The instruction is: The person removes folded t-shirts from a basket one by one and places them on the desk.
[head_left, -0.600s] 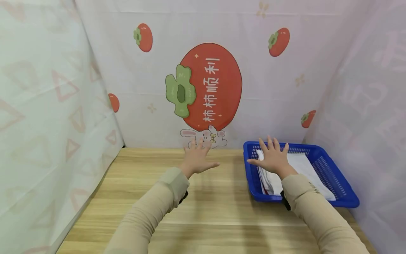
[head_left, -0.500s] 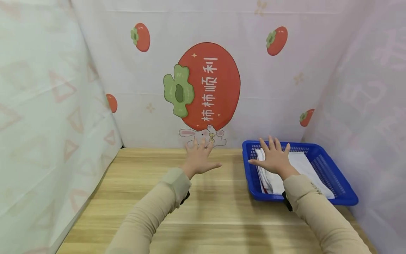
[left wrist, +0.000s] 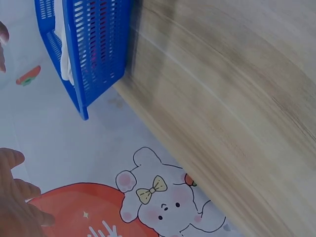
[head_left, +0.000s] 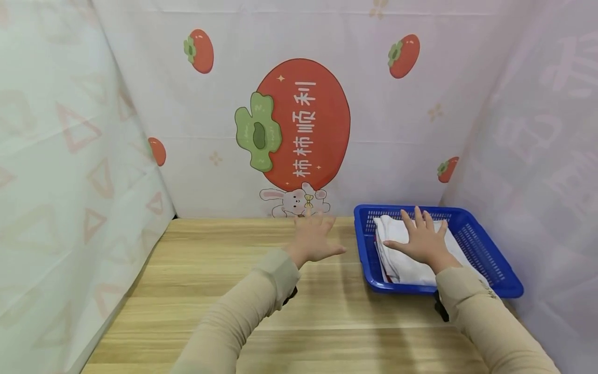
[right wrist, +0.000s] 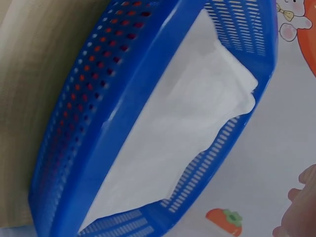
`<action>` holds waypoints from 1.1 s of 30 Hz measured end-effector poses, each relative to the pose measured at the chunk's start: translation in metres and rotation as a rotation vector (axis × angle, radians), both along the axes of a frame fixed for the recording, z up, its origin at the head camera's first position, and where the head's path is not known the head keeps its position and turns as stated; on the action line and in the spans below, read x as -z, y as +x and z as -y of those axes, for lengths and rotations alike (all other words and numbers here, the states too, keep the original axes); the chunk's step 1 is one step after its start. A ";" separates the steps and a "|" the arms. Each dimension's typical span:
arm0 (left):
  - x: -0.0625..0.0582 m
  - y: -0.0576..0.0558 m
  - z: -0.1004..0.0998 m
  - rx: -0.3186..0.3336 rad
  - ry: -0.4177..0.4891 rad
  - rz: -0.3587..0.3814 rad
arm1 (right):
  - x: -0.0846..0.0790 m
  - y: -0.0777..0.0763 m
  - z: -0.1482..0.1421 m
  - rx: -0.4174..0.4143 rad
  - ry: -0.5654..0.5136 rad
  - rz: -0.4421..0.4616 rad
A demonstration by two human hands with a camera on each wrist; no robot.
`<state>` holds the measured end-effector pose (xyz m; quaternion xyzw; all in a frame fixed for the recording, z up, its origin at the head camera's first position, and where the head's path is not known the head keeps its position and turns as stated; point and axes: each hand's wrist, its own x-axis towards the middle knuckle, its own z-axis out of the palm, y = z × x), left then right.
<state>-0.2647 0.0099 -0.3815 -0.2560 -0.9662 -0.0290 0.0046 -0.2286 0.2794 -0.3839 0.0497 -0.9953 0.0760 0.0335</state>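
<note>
Both hands hang in the air with their fingers spread, and neither holds anything. My left hand (head_left: pixel 314 240) is over the back middle of the wooden table, left of a blue plastic basket (head_left: pixel 511 288). Above the basket, my right hand (head_left: pixel 424 240) overlaps the white folded cloth (head_left: pixel 390 228) lying inside it. In the right wrist view the white cloth (right wrist: pixel 168 113) fills much of the basket, and red shows through the holes of the basket wall (right wrist: pixel 84 94). Some fingers of the left hand (left wrist: pixel 17 197) show at the edge of the left wrist view.
The wooden table (head_left: pixel 205 291) meets a pale back curtain (head_left: pixel 374 171) printed with persimmons and a rabbit. Side curtains rise at the left (head_left: pixel 79 171) and right (head_left: pixel 537 171). The basket stands at the back right, close to the right curtain.
Both hands have moved to the right, the right one farther over the basket and cloth. The whole head view has shifted slightly. The basket and cloth stay in place.
</note>
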 end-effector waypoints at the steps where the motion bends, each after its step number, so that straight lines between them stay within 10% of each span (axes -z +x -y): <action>1: 0.000 0.001 -0.003 0.002 -0.003 -0.001 | 0.001 0.001 -0.003 0.004 0.000 0.000; 20: 0.017 0.013 -0.056 0.031 0.035 0.093 | 0.030 0.019 -0.056 0.119 -0.063 0.087; 33: 0.026 0.024 -0.088 0.063 0.205 0.347 | 0.039 0.022 -0.090 0.232 -0.145 0.268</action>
